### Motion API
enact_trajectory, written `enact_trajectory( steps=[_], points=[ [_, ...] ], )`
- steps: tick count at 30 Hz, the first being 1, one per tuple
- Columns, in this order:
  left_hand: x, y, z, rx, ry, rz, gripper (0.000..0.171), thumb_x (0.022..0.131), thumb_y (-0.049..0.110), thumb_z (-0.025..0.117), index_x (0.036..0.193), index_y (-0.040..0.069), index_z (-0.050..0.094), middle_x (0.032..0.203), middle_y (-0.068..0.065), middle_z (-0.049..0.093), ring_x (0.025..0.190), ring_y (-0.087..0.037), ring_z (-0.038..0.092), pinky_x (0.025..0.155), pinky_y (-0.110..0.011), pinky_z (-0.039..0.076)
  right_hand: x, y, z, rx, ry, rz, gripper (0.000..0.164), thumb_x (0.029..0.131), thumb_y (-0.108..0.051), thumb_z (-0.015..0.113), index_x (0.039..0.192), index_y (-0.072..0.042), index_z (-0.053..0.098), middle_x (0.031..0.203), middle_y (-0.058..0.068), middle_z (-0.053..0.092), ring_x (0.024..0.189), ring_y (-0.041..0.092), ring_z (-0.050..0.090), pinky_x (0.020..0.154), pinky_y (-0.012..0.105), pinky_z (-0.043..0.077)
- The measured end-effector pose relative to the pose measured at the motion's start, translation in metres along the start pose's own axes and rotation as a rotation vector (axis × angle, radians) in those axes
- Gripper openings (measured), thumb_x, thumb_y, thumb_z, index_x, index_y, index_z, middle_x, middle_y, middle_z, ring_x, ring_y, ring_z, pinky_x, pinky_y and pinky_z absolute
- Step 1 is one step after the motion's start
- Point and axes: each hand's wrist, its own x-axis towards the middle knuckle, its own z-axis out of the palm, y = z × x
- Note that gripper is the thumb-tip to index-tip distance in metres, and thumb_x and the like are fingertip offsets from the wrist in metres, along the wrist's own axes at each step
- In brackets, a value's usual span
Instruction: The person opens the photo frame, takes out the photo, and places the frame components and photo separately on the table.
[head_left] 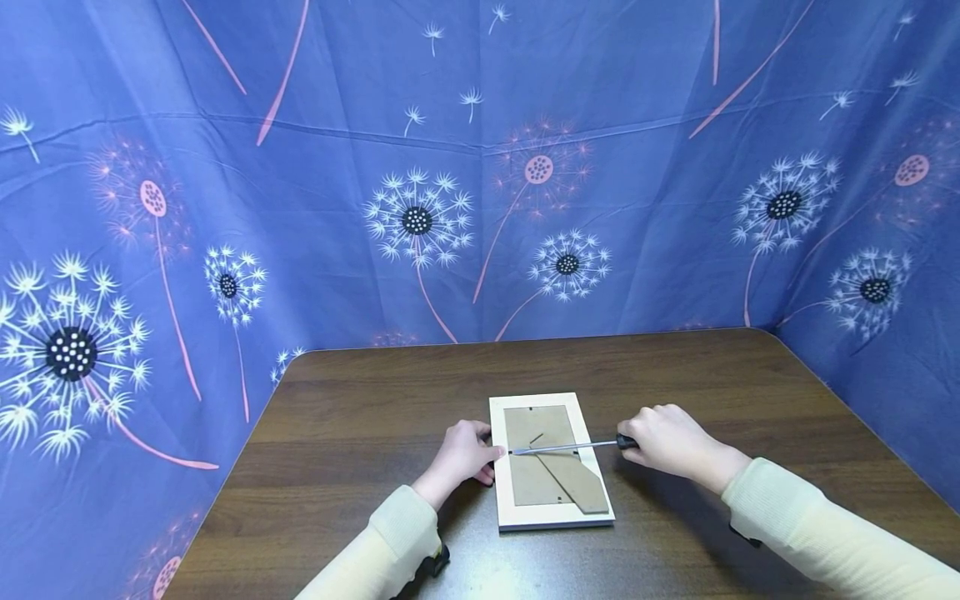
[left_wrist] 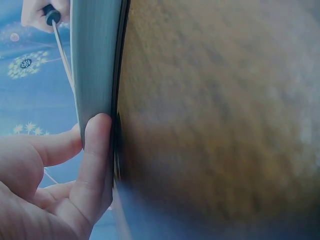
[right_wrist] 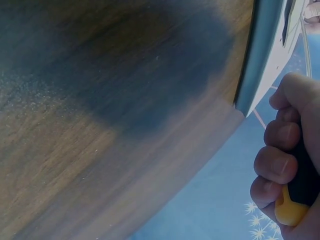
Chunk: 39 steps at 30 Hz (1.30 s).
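A white picture frame (head_left: 525,514) lies face down on the table, its brown backing board (head_left: 536,487) and slanted easel stand (head_left: 587,485) upward. At the frame's left edge, my left hand (head_left: 467,451) pinches the rim, thumb on top. Fingers press the frame's side (left_wrist: 97,60) in the left wrist view. My right hand (head_left: 663,437) grips a screwdriver (head_left: 600,444), whose black handle ends in yellow (right_wrist: 291,207) in the right wrist view. Its long metal shaft crosses the backing from right to left. The tip sits at a small dark tab near my left thumb.
The brown wooden table (head_left: 375,392) extends on all sides of the frame. Behind it and along both sides hangs a blue cloth (head_left: 315,208) with a dandelion print. Dark tabs also mark the backing's other edges.
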Motion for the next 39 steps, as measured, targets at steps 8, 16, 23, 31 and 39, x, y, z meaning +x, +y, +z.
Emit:
enact_trajectory(
  steps=[8, 16, 23, 31, 39],
  points=[
    [0.000, 0.000, 0.000, 0.010, -0.001, 0.001, 0.045, 0.083, 0.001, 0.068, 0.122, -0.014, 0.052, 0.063, -0.009, 0.062, 0.045, -0.018, 0.062, 0.043, -0.031, 0.056, 0.003, 0.003, 0.004, -0.005, 0.032, -0.032, 0.033, 0.065, -0.023, 0.075, 0.055, -0.023, 0.043, 0.049, -0.013, 0.037, 0.044, 0.006, 0.028, 0.035, 0.028, 0.025],
    [-0.001, -0.001, 0.003, 0.039, 0.012, -0.001, 0.045, 0.083, 0.001, 0.068, 0.122, -0.015, 0.052, 0.063, -0.009, 0.063, 0.043, -0.018, 0.062, 0.042, -0.029, 0.055, 0.006, 0.005, 0.008, 0.001, 0.051, -0.086, 0.033, 0.064, -0.022, 0.075, 0.056, -0.022, 0.043, 0.049, -0.014, 0.035, 0.045, 0.004, 0.026, 0.035, 0.026, 0.023],
    [-0.001, 0.002, 0.003, 0.071, 0.016, 0.037, 0.023, 0.082, -0.001, 0.067, 0.103, -0.009, 0.064, 0.052, -0.011, 0.061, 0.039, -0.018, 0.061, 0.040, -0.030, 0.054, 0.009, 0.009, 0.012, -0.033, 0.112, -0.152, 0.033, 0.061, -0.023, 0.076, 0.055, -0.021, 0.044, 0.047, -0.012, 0.040, 0.041, 0.006, 0.030, 0.034, 0.030, 0.026],
    [0.001, 0.003, 0.003, 0.100, 0.013, 0.042, 0.013, 0.083, -0.001, 0.067, 0.095, -0.007, 0.066, 0.050, -0.011, 0.060, 0.037, -0.017, 0.059, 0.039, -0.030, 0.053, 0.014, 0.005, 0.000, -0.017, 0.049, -0.156, 0.035, 0.065, -0.021, 0.072, 0.054, -0.022, 0.039, 0.049, -0.014, 0.030, 0.046, 0.004, 0.021, 0.036, 0.025, 0.020],
    [0.002, 0.006, 0.003, 0.105, 0.016, 0.001, 0.030, 0.083, 0.001, 0.068, 0.110, -0.010, 0.062, 0.053, -0.011, 0.060, 0.038, -0.018, 0.060, 0.040, -0.030, 0.054, 0.024, 0.000, -0.022, -0.012, -0.010, -0.142, 0.038, 0.064, -0.017, 0.070, 0.053, -0.023, 0.035, 0.051, -0.014, 0.026, 0.049, 0.004, 0.020, 0.039, 0.023, 0.017]
  ],
)
